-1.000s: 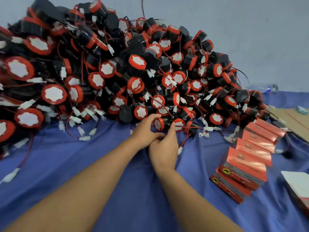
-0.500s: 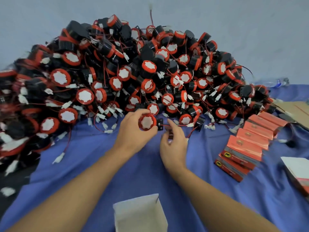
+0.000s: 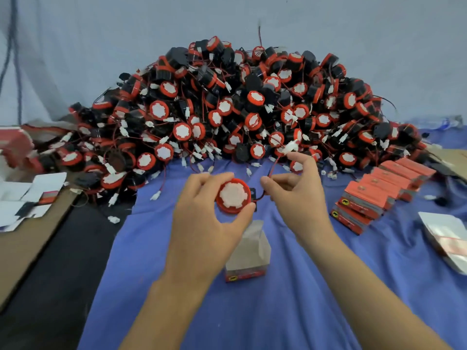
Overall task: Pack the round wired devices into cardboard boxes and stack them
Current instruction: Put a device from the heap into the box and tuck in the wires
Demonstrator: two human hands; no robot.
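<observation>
My left hand (image 3: 202, 218) grips one round device (image 3: 233, 195), red-rimmed with a white face, above the blue cloth. My right hand (image 3: 298, 195) pinches that device's red wire (image 3: 274, 164), whose white connector (image 3: 290, 147) sticks up past my fingertips. Just below the held device stands an open cardboard box (image 3: 249, 253), white inside, with a red band at its base. A big heap of the same black-and-red devices (image 3: 227, 112) fills the back of the table. Closed red boxes (image 3: 379, 190) lie stacked in a row at the right.
Flat unfolded box blanks (image 3: 27, 198) lie at the left on brown cardboard (image 3: 22, 251). More flat packs (image 3: 447, 236) sit at the right edge. Blue cloth (image 3: 156, 261) covers the table, with a dark strip (image 3: 50, 286) along its left. A grey wall stands behind the heap.
My left hand lifted one device out of the heap's front edge and brought it back toward me. My right hand took its wire. The open box came into view below.
</observation>
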